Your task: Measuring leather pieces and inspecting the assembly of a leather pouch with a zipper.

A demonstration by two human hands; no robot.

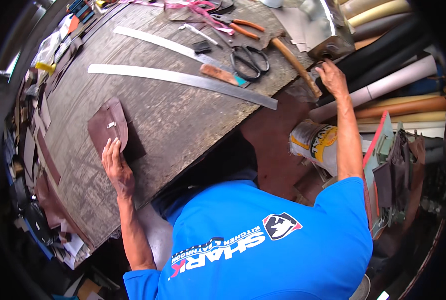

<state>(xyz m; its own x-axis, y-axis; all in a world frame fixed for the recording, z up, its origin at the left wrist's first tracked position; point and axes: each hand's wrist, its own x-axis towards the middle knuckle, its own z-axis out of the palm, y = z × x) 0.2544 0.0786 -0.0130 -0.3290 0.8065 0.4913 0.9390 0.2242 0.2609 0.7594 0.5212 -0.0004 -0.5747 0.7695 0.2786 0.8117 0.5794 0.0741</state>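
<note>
Brown leather piece [106, 114], silvery clasp [111, 125], lying on table [178, 127], boxy metal tin [317, 22] rightward

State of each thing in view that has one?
Maroon leather piece with metal clasp: lying clasp up, left hand on it
Orange-handled metal pliers: handles apart
Black-handled metal scissors: lying down, blades unclear
Silver boxy metal tin: right hand at one end; open or capped, cannot tell
Wooden-handled tool: lying, end overhanging the grey wooden table
Multicoloured material rolls: rolled up, stacked
</note>
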